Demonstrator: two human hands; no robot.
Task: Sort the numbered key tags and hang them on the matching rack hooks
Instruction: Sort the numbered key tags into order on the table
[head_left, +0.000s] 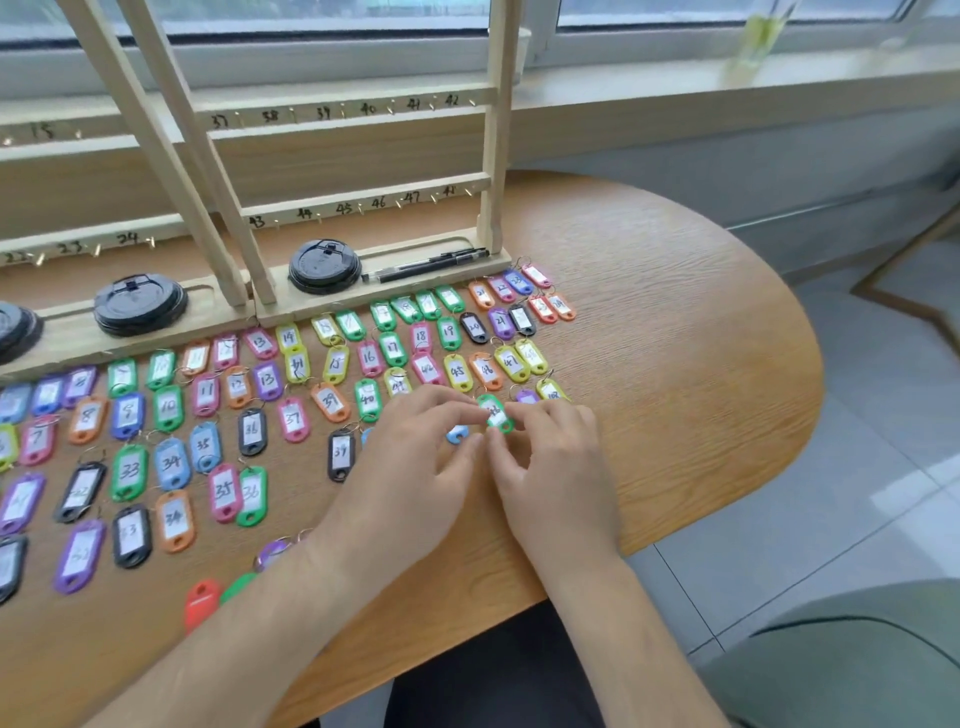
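Head view. Green key tag: found at the right end of the key tags laid in rows on the worktop, pinched by thumb and forefinger of the right hand. Left hand: fingers curled, tips set against the tag's left edge; whether it is gripped cannot be told. Tag number blurred. Blue tag partly hidden by the left hand. Rack cut off at left and top.
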